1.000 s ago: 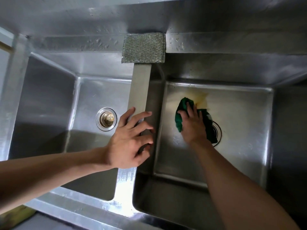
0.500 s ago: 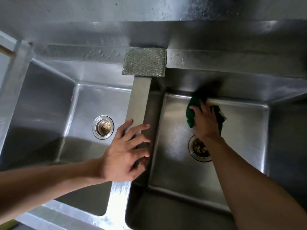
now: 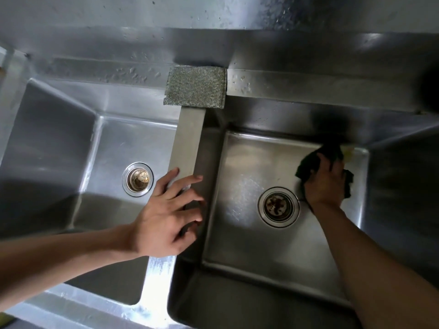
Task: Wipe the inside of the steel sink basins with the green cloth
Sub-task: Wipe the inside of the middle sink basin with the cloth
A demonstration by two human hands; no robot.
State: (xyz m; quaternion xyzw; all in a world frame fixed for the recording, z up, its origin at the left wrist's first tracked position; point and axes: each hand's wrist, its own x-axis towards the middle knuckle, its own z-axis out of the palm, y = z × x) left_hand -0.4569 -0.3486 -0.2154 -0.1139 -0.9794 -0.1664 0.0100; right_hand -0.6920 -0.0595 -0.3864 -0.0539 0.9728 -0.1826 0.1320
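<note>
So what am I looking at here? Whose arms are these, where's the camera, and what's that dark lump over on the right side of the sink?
There is no machine here. These are a person's two bare arms, filmed by one wide-angle camera worn on their head and looking down. Below is a steel double sink. The left hand rests, fingers spread, on the divider between the basins. The right hand holds the dark lump, a bunched green cloth, against the floor of the right basin near its far right corner, just past the right drain. The left basin has the left drain. A grey scouring pad lies on the sink's rim at the far end of the divider.
</note>
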